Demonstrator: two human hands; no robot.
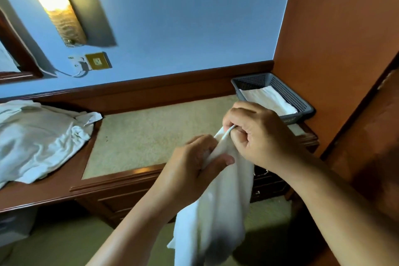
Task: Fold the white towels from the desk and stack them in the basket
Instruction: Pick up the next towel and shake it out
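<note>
A white towel (pixel 218 207) hangs in the air in front of the desk (pixel 151 136), held at its top edge by both hands. My right hand (pixel 257 134) grips the upper hem with curled fingers. Just below and to the left, my left hand (pixel 194 164) pinches the cloth between thumb and fingers. The towel's lower end drops out of the frame. A grey perforated basket (pixel 302 101) stands at the desk's back right corner with a folded white towel (pixel 267 99) lying in it. A crumpled pile of white towels (pixel 36 136) lies on the desk's left end.
The desk has a beige inlaid top and a dark wooden rim, with drawers (pixel 267 181) beneath it. An orange-brown wooden panel (pixel 334 39) rises right beside the basket. On the blue wall are a lit lamp (pixel 54 4), a socket (pixel 98 61) with a cable, and a mirror frame (pixel 15 54).
</note>
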